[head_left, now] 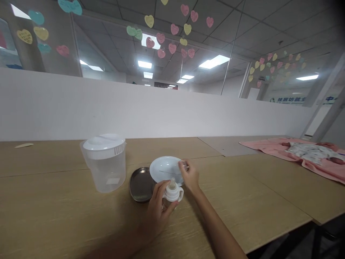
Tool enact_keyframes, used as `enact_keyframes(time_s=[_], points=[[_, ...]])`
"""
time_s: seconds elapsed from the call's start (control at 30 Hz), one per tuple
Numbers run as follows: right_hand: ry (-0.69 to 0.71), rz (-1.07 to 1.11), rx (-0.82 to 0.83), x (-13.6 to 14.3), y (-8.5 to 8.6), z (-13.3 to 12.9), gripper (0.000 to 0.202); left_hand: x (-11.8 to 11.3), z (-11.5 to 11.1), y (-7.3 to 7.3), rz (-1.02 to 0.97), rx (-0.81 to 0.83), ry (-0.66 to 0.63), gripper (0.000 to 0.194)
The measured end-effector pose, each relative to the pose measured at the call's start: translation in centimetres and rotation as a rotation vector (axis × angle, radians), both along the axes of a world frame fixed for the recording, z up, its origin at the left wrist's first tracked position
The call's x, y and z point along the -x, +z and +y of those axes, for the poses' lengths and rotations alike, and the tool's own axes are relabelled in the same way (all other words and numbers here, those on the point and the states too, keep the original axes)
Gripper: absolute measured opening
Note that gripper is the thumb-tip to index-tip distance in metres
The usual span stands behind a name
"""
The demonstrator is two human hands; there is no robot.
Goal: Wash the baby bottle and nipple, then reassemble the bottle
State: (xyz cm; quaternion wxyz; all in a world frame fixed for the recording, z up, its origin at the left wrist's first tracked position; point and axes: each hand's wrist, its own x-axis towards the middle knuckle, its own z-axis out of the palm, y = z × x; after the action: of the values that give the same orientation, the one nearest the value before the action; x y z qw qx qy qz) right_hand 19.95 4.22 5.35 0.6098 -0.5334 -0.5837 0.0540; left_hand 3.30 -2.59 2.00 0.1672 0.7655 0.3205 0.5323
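Note:
A baby bottle (171, 192) with a white collar, a side handle and a clear teat stands upright on the table. My left hand (157, 205) is wrapped round its left side and front. My right hand (190, 176) is closed in a pinch over the right rim of a white bowl (155, 168). Something small and shiny shows at its fingertips, too small to name. A thin line, perhaps a slim stick, lies across the bowl's inside. Left of the bottle, a dark metal tray (140, 185) touches or sits just under the bowl's edge.
A clear plastic bucket (107, 172) with a white lid stands at the left. On the right, a pink cloth (264, 144) bears a doll-like figure in pale patterned clothing (307, 151). A white wall (161, 115) bounds the wooden table's (67, 219) back edge.

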Motion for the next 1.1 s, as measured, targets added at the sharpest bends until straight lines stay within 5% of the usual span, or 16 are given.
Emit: enact_keyframes(time_s=[0.13,0.23,0.43,0.57,0.7,0.8,0.97,1.1], points=[[0.202,-0.402,0.205,0.4,-0.9,0.8,0.024,0.1,-0.1,0.3,0.007,0.008,-0.027,0.049],[0.222,-0.53,0.269,0.3,-1.4,0.8,0.02,0.1,-0.2,0.4,-0.004,0.027,-0.037,0.047],[0.292,-0.204,0.092,-0.2,-0.9,1.0,0.031,-0.3,0.3,0.2,-0.146,0.118,-0.037,0.052],[0.714,0.099,0.195,-0.3,0.4,0.4,0.052,-0.5,0.5,0.4,-0.218,0.251,-0.045,0.058],[1.048,0.017,0.338,0.0,1.7,-1.2,0.051,-0.4,0.4,1.1,-0.267,0.333,-0.087,0.061],[1.075,-0.085,0.415,0.4,2.1,-2.2,0.052,-0.4,0.3,1.2,-0.277,0.352,-0.058,0.057],[0.924,-0.101,0.359,0.4,1.8,-2.1,0.056,-0.5,0.4,0.9,-0.258,0.399,-0.052,0.046],[1.029,0.013,0.413,-0.6,1.3,-1.6,0.071,-0.4,0.3,1.0,-0.297,0.398,-0.111,0.051]])
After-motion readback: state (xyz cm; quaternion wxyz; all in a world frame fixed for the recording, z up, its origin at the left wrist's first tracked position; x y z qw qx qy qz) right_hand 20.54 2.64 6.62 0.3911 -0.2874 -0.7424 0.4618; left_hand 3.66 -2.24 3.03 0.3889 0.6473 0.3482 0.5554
